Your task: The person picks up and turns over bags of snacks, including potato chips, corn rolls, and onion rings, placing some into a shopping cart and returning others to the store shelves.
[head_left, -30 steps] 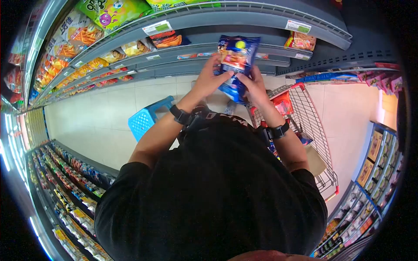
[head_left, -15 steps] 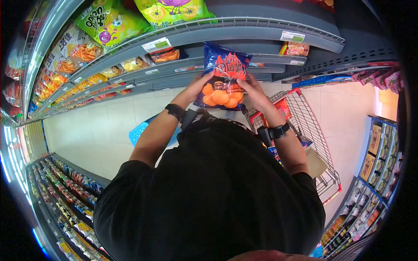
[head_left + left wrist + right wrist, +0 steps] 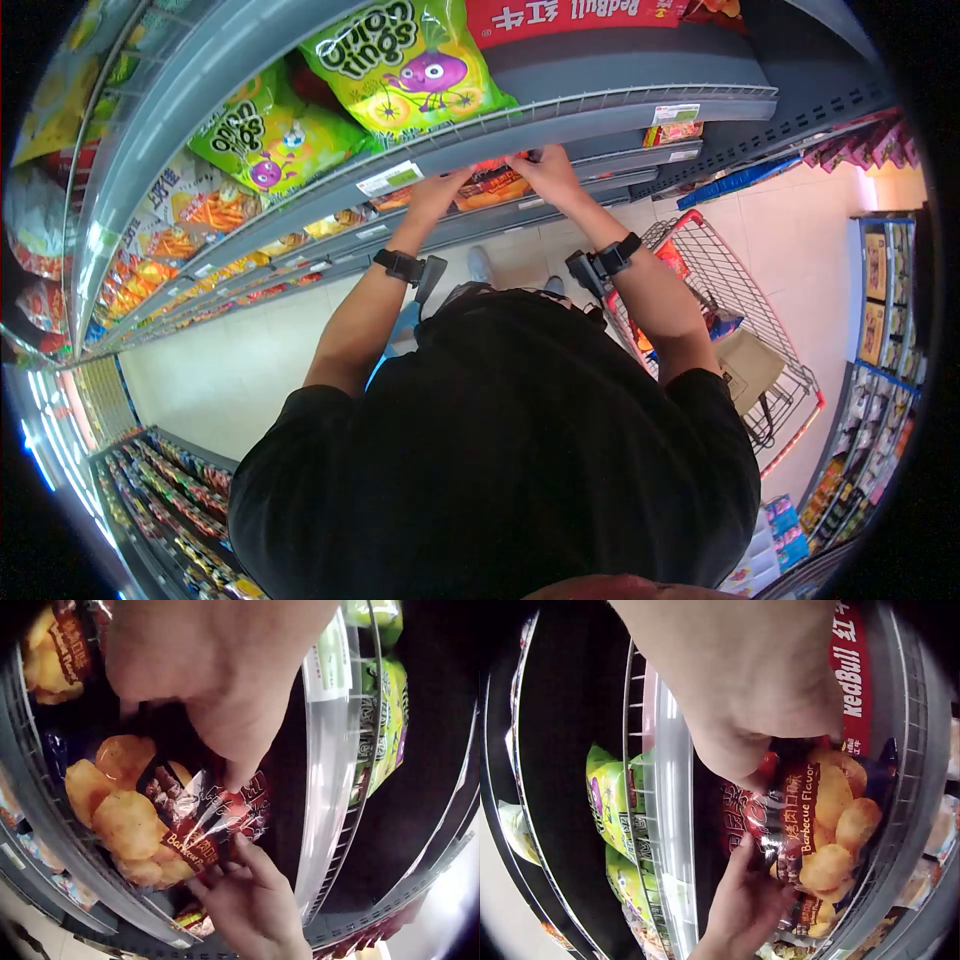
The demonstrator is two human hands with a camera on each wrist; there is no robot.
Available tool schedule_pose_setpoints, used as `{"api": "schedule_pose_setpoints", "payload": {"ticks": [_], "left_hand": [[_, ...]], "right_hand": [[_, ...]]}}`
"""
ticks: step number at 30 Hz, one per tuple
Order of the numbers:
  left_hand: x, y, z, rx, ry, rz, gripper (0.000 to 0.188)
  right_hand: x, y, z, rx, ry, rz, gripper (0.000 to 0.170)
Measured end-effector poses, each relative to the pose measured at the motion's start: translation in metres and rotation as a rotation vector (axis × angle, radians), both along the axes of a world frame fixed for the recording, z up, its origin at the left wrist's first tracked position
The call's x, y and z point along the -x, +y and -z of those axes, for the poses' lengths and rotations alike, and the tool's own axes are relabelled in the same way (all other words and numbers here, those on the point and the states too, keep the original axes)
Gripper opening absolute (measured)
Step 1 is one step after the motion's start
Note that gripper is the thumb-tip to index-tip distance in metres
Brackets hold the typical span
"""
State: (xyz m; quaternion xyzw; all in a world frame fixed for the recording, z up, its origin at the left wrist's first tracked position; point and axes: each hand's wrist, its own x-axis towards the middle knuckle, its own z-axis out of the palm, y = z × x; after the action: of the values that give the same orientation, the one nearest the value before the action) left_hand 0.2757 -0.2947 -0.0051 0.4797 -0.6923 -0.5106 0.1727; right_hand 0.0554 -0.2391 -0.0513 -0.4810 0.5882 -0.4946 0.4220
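A dark blue bag of barbecue-flavour chips lies on a lower shelf, under the wire-edged shelf above. My left hand grips one side of it, thumb on the front. On the other side my right hand holds it, its thumb also on the printed face. In the head view the upper shelf covers the bag's far part. Another chip bag sits beside it in the left wrist view.
Green onion ring bags and a red strip are on the upper shelf. A wire cart with a brown bag and packets stands at my right. Behind me are more stocked shelves. A blue stool is partly hidden by my left arm.
The chip bag has moved forward from in front of me onto the lower shelf, with both hands on it. The view has shifted closer to the shelves, and the onion ring bags appear larger.
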Motion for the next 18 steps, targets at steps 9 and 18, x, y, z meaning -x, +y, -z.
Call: {"api": "schedule_pose_setpoints", "payload": {"ticks": [9, 18], "left_hand": [[-0.018, -0.038, 0.067, 0.003, -0.137, -0.032, 0.067], [0.002, -0.019, 0.039, -0.031, -0.135, -0.147, 0.068]], "right_hand": [[-0.022, -0.023, 0.017, 0.008, 0.255, 0.115, 0.037], [-0.024, 0.006, 0.001, -0.155, 0.056, 0.083, 0.043]]}}
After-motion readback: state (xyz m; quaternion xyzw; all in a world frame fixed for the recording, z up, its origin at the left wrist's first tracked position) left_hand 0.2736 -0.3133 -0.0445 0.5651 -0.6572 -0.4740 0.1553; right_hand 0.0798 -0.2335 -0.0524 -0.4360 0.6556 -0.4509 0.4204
